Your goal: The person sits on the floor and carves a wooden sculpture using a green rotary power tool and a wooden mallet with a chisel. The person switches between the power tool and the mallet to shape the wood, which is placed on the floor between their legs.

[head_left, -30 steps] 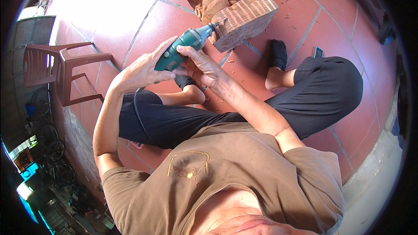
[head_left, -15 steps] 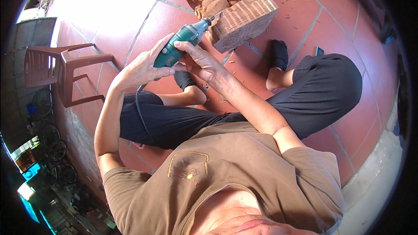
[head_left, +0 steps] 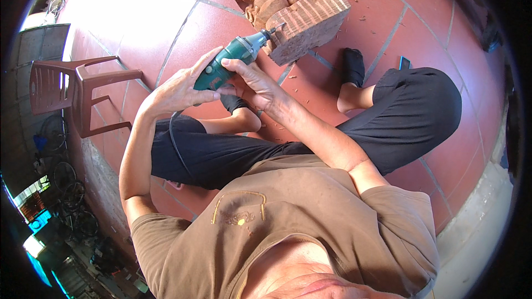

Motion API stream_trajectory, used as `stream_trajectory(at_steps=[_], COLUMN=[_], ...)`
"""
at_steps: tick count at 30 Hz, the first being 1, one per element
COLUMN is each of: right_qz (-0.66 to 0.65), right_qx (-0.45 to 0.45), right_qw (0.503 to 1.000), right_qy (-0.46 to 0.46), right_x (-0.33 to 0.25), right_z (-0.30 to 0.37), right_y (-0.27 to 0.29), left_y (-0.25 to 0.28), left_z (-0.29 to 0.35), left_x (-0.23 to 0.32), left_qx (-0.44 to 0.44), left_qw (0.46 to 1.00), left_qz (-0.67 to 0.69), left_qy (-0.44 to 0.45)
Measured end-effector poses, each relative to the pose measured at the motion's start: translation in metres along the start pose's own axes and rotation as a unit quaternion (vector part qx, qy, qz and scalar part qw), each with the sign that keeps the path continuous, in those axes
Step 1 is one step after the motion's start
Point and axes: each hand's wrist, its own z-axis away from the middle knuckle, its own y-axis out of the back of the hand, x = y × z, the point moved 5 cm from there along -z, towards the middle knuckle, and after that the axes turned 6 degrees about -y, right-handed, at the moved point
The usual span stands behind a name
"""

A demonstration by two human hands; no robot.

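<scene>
A green and grey rotary tool (head_left: 226, 65) is held between both my hands. My left hand (head_left: 182, 89) wraps the rear of its body, fingers along the far side and thumb beneath. Over the front part curl the fingers of my right hand (head_left: 256, 84), its thumb on top of the casing. The thin bit points up and right, at the striped edge of the wooden carving's base. Whether it touches the wood I cannot tell. That reddish-brown wooden carving (head_left: 310, 19) lies on its side on the floor, its rounded figures reaching past the top of the view.
Wood chips lie scattered on the red tiled floor (head_left: 382, 27) around the carving. The tool's black cord (head_left: 176, 144) runs over my left leg. A brown plastic chair (head_left: 83, 91) stands at the left. A phone-like object (head_left: 405, 63) lies beyond my right knee. Bicycles (head_left: 65, 174) are at the far left.
The rotary tool's tip has shifted slightly toward me along the base of the carving. Both hands have kept their grip on the tool.
</scene>
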Motion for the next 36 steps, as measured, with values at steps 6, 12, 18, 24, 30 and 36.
stream_trajectory(at_steps=[6,12,18,24,30,36], right_qz=[-0.008,0.001,0.001,-0.023,-0.008,0.003], right_qx=[0.008,0.007,0.006,0.002,0.005,-0.011], right_qw=[1.0,1.0,1.0,1.0,1.0,1.0], right_qy=[0.004,0.002,0.009,0.008,-0.004,-0.006], right_x=[0.002,0.004,0.007,0.007,0.009,0.009], right_z=[0.006,0.013,0.018,0.025,0.025,0.023], right_y=[-0.002,-0.006,-0.004,-0.011,-0.01,-0.015], left_y=[-0.002,-0.002,-0.004,-0.006,-0.004,-0.005], left_z=[0.003,0.005,0.004,0.003,0.006,0.009], left_x=[0.002,0.007,0.005,0.003,0.003,-0.004], left_qx=[-0.007,-0.017,-0.017,-0.023,-0.025,-0.024], left_qw=[1.0,1.0,0.998,0.998,0.998,0.999], left_qz=[0.002,-0.001,-0.02,-0.029,-0.02,-0.011], left_qy=[0.019,0.005,-0.055,-0.056,-0.061,-0.046])
